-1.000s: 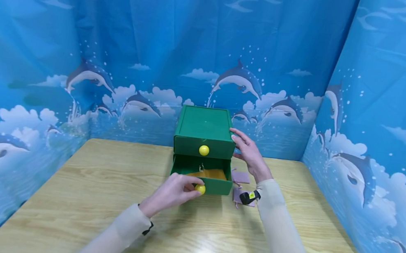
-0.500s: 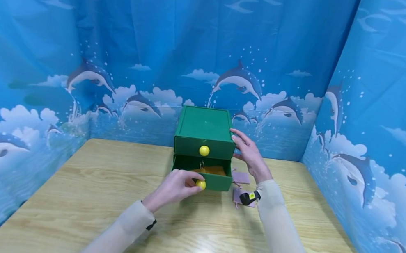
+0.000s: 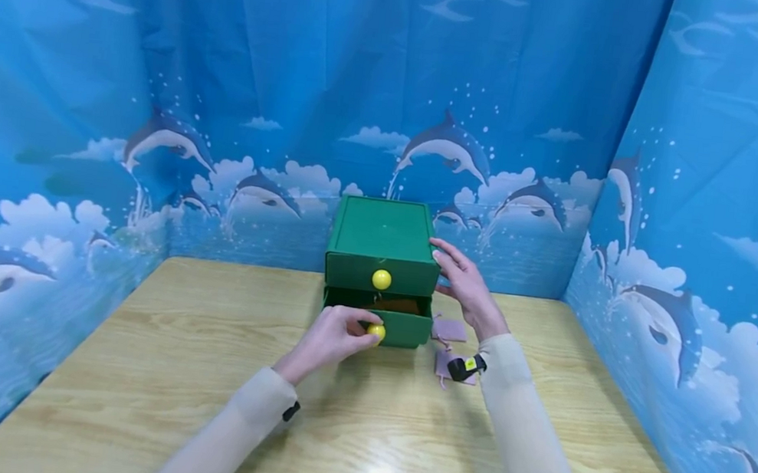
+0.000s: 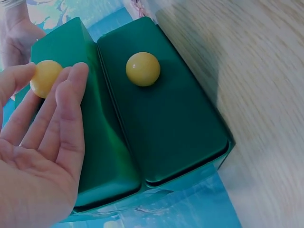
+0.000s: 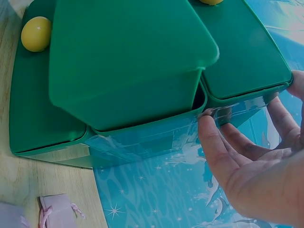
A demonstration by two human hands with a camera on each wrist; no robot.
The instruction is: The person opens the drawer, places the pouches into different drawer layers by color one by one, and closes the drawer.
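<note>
A green drawer cabinet [image 3: 383, 228] with round yellow knobs stands at the back middle of the table. Below its closed top drawer [image 3: 347, 272], a drawer [image 3: 404, 330] sticks partly out, an orange-brown flat item [image 3: 402, 306] inside it. My left hand [image 3: 330, 338] pinches this drawer's yellow knob [image 4: 46, 78] between thumb and fingers. Another closed drawer [image 4: 161, 118] with its own knob [image 4: 143, 69] shows beneath it in the left wrist view. My right hand [image 3: 469, 286] rests its fingertips against the cabinet's right side, holding nothing, with clear tape [image 5: 242, 102] near them.
Two lilac drawstring pouches lie right of the cabinet: one farther back [image 3: 450, 329], the other nearer [image 3: 443, 367], partly covered by the wrist strap's black camera [image 3: 462, 369]. Behind the wooden table [image 3: 200, 356] hangs a blue dolphin-print curtain [image 3: 338, 93].
The drawer has slid farther into the cabinet, my left hand moving back with its knob. Less of the orange-brown item shows. My right hand has stayed in place.
</note>
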